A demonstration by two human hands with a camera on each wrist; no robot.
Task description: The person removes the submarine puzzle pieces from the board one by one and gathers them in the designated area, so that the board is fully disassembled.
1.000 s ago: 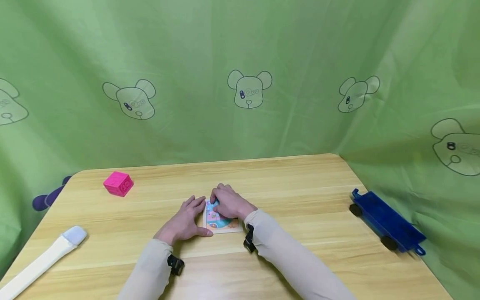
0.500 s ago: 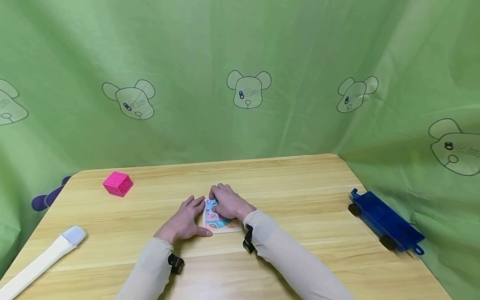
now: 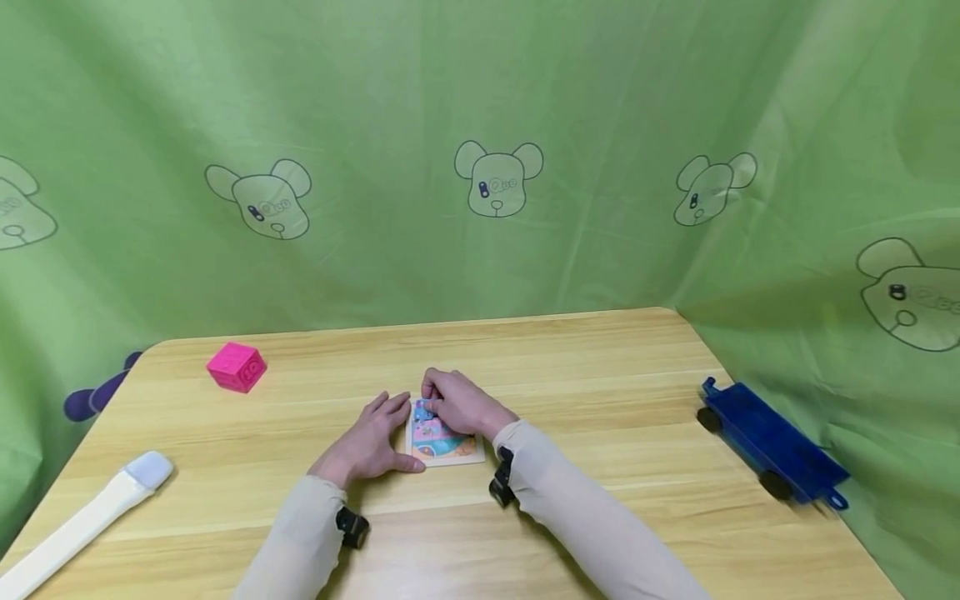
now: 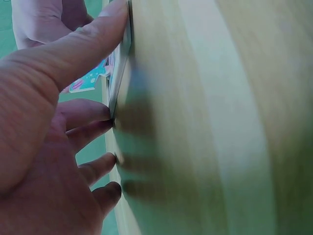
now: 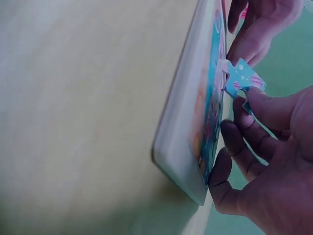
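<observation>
A jigsaw puzzle board [image 3: 446, 457] with a pale frame and a pink, blue and orange picture lies flat on the table. My right hand [image 3: 463, 403] pinches a blue jigsaw piece [image 5: 243, 78] with pink stripes between thumb and index finger. In the right wrist view the piece stands tilted up from the board's face, and the other fingertips rest at the board's edge. My left hand [image 3: 370, 443] is spread along the left side of the board, its thumb [image 4: 93, 41] at the near corner and its fingertips down by the table. The right hand covers the board's far right part.
A pink block [image 3: 237, 367] sits at the back left of the wooden table [image 3: 600, 367]. A white-handled brush-like tool [image 3: 90, 518] lies at the front left. By the right edge stands a blue toy wagon [image 3: 776, 446]. A green curtain [image 3: 420, 250] hangs behind.
My right hand has shifted slightly, with the blue jigsaw piece pinched, and more of the board's picture shows beside it. The left hand has stayed in place.
</observation>
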